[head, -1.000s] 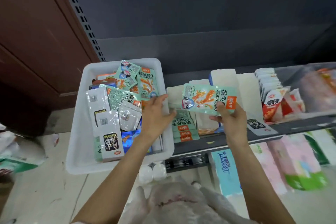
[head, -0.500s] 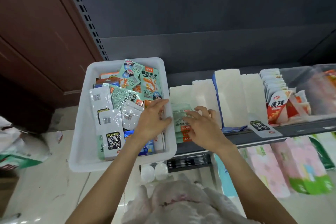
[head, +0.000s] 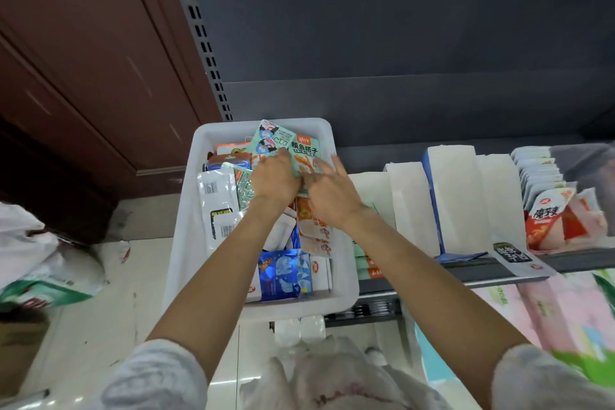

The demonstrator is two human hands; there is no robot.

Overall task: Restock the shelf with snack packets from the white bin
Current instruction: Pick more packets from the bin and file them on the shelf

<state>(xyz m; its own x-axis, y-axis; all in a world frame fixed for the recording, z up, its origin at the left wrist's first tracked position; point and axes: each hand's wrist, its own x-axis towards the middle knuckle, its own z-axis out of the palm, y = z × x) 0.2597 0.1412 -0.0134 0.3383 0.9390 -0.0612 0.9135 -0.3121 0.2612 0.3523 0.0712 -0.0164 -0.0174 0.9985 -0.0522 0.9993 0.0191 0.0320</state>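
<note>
Both hands deep in the white bin (head: 186, 243): left hand (head: 274, 178) curled around a mint-green snack packet (head: 304, 151), right hand (head: 329, 190) with fingers spread, touching its edge. Probably light, floppy, slick foil (best pinched at a sealed edge). Printed "摸鱼搭子"; on the shelf (head: 565, 263), red packs (head: 549, 220) reading "魔芋爽".

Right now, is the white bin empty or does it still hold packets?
Still well stocked. The white bin holds many packets, among them a green packet and a blue packet.
</note>
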